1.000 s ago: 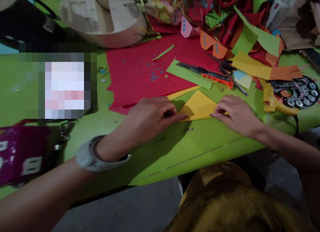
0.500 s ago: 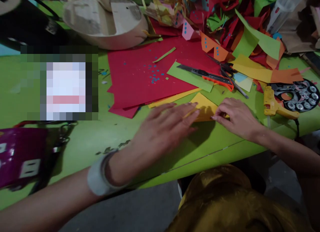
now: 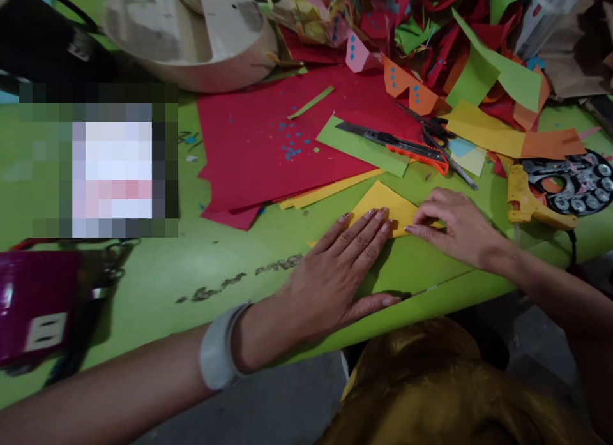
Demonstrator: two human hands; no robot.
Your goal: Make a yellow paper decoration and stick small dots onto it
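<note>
A yellow piece of paper (image 3: 382,201) lies on the green table near its front edge. My left hand (image 3: 335,266) rests flat across the paper's left part, fingers stretched out and thumb apart on the table. At the paper's right corner, my right hand (image 3: 453,228) pinches the edge between thumb and curled fingers. Just beyond the paper are a box cutter (image 3: 393,145) with an orange grip and dark scissors (image 3: 438,135), lying partly over a light green paper strip (image 3: 330,135).
Red paper sheets (image 3: 268,138) with blue dots spread behind. A yellow glue gun (image 3: 520,199) lies at right beside a black round case (image 3: 582,183). Cut coloured paper (image 3: 412,87) heaps at the back. A round divided container (image 3: 215,68) stands back left; a purple pouch (image 3: 38,304) lies left.
My left hand has come down and back toward the table's front edge, now flat with its thumb spread. My right hand stays at the paper's right corner. The view has shifted slightly.
</note>
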